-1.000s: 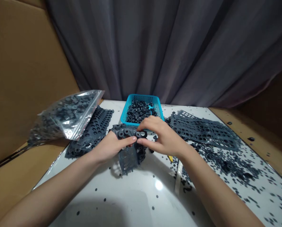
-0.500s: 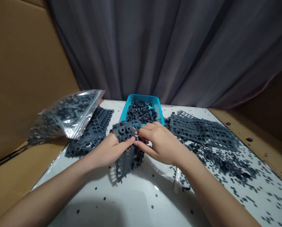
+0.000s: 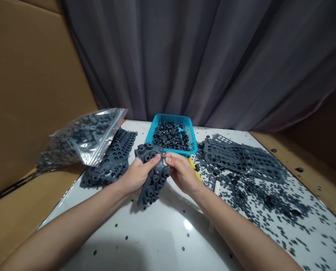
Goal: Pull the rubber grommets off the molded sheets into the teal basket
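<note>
A dark grey rubber sheet (image 3: 154,184) with round raised pieces and holes is bent between my two hands above the white table. My left hand (image 3: 139,172) grips its left side, thumb pressed on top near the bend. Closed on its right edge, my right hand (image 3: 182,169) pinches with thumb and fingers; whether a loose piece is between them I cannot tell. Just beyond the hands stands a blue basket (image 3: 195,145) holding many small dark rubber pieces (image 3: 170,135).
A clear zip bag (image 3: 80,139) full of dark pieces leans at the left, by stacked moulded sheets (image 3: 114,160). Punched sheets (image 3: 241,156) lie at the right among scattered small discs (image 3: 258,199). Something yellow (image 3: 194,167) shows behind my right hand. Cardboard (image 3: 29,94) walls the left side.
My right hand has turned and drawn lower, its thumb now beside the left thumb. The sheet's hanging part has swung to show its raised pieces. The yellow object has come into view.
</note>
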Motion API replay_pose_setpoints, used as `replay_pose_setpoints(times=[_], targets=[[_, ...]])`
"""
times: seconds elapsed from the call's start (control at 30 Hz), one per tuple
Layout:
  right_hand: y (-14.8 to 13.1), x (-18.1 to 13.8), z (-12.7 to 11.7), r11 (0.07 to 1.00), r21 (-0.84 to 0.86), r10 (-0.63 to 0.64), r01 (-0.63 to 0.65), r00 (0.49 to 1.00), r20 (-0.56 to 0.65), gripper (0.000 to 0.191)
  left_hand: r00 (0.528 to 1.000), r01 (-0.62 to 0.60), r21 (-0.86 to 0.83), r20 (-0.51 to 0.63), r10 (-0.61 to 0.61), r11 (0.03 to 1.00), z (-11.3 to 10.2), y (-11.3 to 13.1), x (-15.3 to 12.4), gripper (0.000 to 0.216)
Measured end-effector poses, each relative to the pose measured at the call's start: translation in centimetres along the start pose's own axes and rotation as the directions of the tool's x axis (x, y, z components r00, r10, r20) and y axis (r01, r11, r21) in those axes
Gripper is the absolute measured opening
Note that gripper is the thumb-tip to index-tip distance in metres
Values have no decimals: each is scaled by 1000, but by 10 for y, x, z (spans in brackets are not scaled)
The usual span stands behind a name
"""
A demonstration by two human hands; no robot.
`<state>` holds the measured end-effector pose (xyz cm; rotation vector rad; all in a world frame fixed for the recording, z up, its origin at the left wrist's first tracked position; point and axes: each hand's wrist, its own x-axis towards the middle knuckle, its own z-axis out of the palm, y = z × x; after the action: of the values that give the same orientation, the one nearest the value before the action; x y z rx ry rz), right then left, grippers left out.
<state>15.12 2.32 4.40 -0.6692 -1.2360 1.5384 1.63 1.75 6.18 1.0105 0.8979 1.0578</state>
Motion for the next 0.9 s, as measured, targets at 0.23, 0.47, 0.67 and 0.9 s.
replay_pose_setpoints(times=[0.23, 0.47, 0.67, 0.9], targets=[[-8, -3, -4, 896, -381, -208, 226, 974, 89, 28, 991, -89, 140, -91, 102, 986, 2, 1, -4, 24], [-47, -8, -18, 306, -821, -328, 482, 863, 384, 19, 964, -263, 466, 89, 251, 845, 0, 18, -12, 19], [-49, -10, -12, 322, -868, -113, 379, 925, 362, 24, 948, -314, 492, 202, 244, 812, 1, 20, -9, 18], [-38, -4, -16, 912, -403, 51, 77, 953, 298, 39, 984, -93, 316, 171, 39, 944, -3, 16, -5, 34]])
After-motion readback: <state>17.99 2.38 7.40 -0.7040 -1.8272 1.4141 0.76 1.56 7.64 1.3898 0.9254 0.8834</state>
